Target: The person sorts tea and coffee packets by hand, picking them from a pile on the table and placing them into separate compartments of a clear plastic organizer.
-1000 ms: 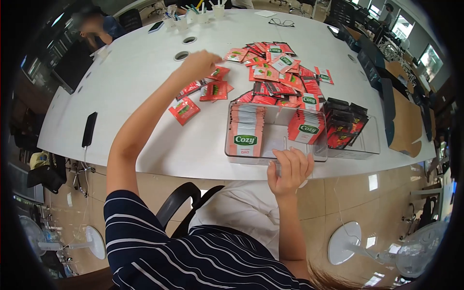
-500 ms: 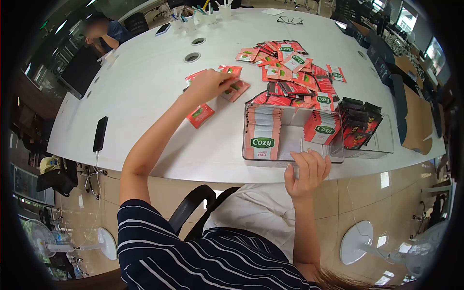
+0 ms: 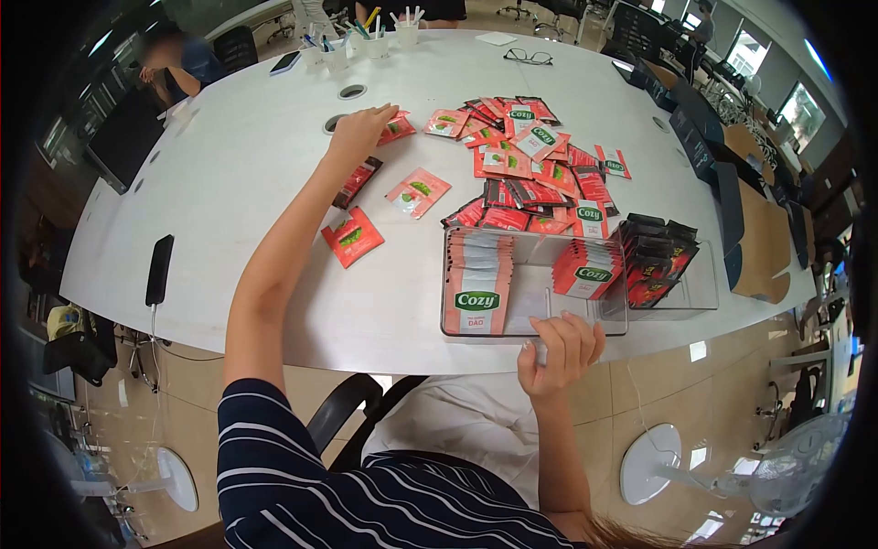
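Observation:
My left hand [image 3: 359,135] reaches across the table, its fingertips closed on a red tea sachet [image 3: 397,128]. Near that forearm lie a pink sachet [image 3: 419,193], a dark red sachet [image 3: 357,183] and a red sachet [image 3: 352,237]. My right hand [image 3: 562,355] is at the front edge of a clear plastic organizer [image 3: 535,333], fingers loosely curled and apart, with nothing seen in them. Upright pink Cozy sachets [image 3: 477,284] fill the organizer's left side, and red Cozy sachets [image 3: 588,268] stand at its right. Behind it spreads a loose pile of sachets [image 3: 535,165].
Black-and-red packets [image 3: 656,261] stand in a second clear bin [image 3: 702,284]. Eyeglasses [image 3: 529,57], pen cups [image 3: 375,44], cable holes [image 3: 352,91] and a phone [image 3: 159,270] are on the table. Cardboard boxes [image 3: 759,242] line the right edge. Another person [image 3: 183,69] sits far left.
My left hand has moved farther away and left, shifting one red sachet away from the pink one. My right hand stays by the organizer. The camera view has shifted slightly.

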The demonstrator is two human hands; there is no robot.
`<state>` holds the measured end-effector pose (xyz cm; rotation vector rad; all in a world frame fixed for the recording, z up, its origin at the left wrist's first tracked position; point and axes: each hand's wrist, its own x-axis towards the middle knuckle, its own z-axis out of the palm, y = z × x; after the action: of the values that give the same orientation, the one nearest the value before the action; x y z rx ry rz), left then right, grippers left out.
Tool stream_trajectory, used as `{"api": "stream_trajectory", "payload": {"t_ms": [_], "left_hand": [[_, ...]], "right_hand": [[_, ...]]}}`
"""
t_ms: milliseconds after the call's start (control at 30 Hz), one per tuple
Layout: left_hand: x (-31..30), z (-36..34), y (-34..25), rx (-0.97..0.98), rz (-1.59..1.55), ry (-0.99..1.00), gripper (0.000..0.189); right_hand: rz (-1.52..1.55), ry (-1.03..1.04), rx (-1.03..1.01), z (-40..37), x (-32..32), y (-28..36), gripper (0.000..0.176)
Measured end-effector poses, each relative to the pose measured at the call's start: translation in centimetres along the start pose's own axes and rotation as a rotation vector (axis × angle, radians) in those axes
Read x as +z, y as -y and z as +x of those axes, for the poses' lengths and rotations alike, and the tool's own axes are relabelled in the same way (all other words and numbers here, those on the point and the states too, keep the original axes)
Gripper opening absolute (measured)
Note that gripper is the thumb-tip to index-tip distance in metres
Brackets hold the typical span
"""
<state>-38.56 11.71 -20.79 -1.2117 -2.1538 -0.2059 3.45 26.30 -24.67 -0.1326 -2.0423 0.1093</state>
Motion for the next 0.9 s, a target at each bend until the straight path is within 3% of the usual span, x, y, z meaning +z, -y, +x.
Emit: {"api": "stream_trajectory", "payload": {"t_ms": [67,100,400,533,633,700,767,900], "left_hand": [[0.8,0.3,0.2,-0.149,0.041,0.319,0.027],[0.8,-0.1,-0.6,-0.184,-0.117,0.177,0.023],[0.8,1.3,-1.1,-0.058,0.040,0.320,0.032],[-3.6,1.7,-4.6,-0.303,-0.433,0.187,0.035],[-5.3,1.7,-7.9,-0.475,-1.293,0.031,0.033],[-11.1,1.9,-12.1,-0.599,-1.638,0.054,0.031],[-14.7,1.6,-14.7,-0.656,-1.836,0.166,0.035],[-19.1,-0.7,-20.3,-0.583,-2.012,0.286,0.044]], "right_hand": [[0.009,0.016,-0.017,0.0,-0.1,-0.1,0.020],[0.005,0.018,-0.016,0.1,0.0,-0.2,0.020],[0.000,0.045,-0.015,0.2,-0.3,0.1,0.021],[-0.010,0.043,-0.006,0.1,-0.4,0.0,0.020],[0.011,0.066,0.004,0.3,-0.7,0.0,0.020],[0.108,0.071,0.058,0.8,-1.2,0.3,0.022],[0.280,0.056,0.155,2.1,-2.5,0.9,0.024],[0.463,-0.090,0.289,7.1,-4.1,2.5,0.030]]}}
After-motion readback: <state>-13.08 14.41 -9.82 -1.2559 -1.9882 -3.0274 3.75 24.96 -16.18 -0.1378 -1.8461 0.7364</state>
